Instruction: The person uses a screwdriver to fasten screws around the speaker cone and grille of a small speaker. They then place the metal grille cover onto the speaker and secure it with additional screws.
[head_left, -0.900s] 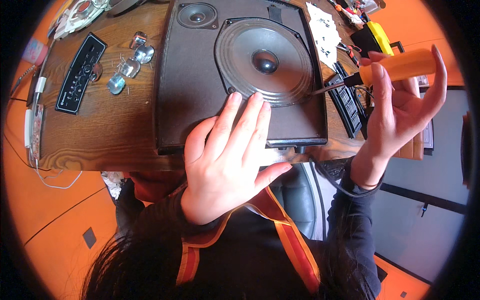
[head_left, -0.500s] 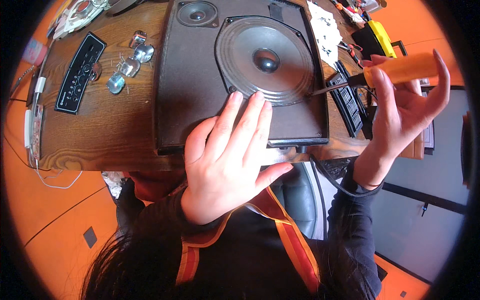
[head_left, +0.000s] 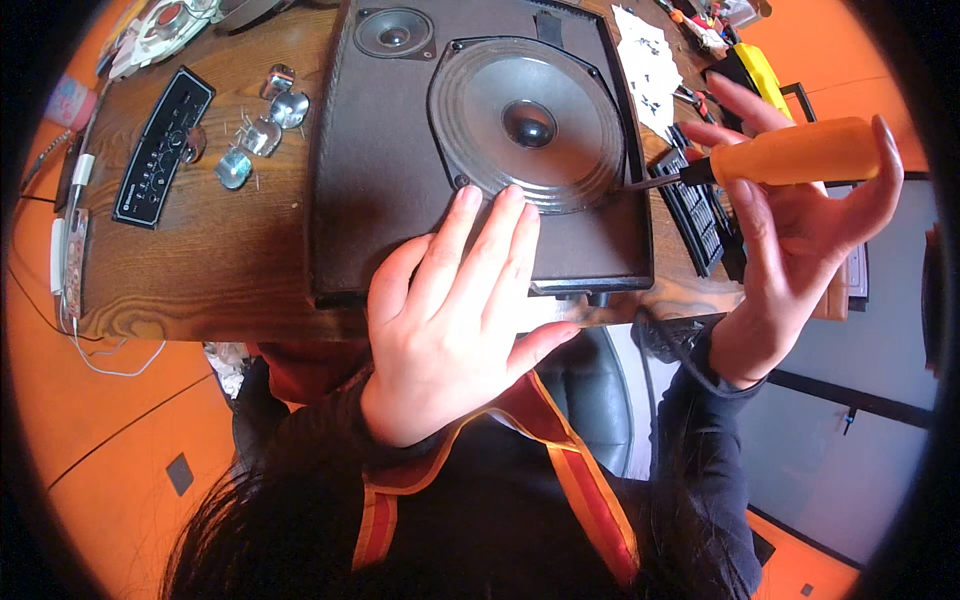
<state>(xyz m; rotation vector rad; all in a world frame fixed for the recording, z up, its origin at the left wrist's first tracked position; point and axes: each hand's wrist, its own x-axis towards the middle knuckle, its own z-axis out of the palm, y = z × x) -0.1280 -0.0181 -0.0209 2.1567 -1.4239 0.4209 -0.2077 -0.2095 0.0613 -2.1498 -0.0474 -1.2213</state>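
Note:
A black speaker cabinet [head_left: 385,140] lies face up at the table's near edge, with a large woofer cone [head_left: 490,85] and a small tweeter [head_left: 394,33] in its front. My left hand [head_left: 440,320] rests flat, fingers stretched out, on the panel, fingertips at the woofer's near rim. Between the fingers of my right hand [head_left: 795,240] is the orange handle of a screwdriver [head_left: 800,153]; one finger presses against the handle's end. The screwdriver's shaft slants left to the lower right edge of the woofer's frame. Whether its tip sits in a screw there is too small to tell.
Left of the cabinet lie a black control panel with knobs [head_left: 163,150] and several shiny round metal pieces [head_left: 262,136]. To the right are a black keyboard [head_left: 695,215], white paper with small dark bits [head_left: 648,70], and a yellow-and-black case [head_left: 762,75].
My right hand has shifted its fingers on the screwdriver; two now stretch out beyond the handle, which has turned and dipped slightly. My left hand stays in place on the panel.

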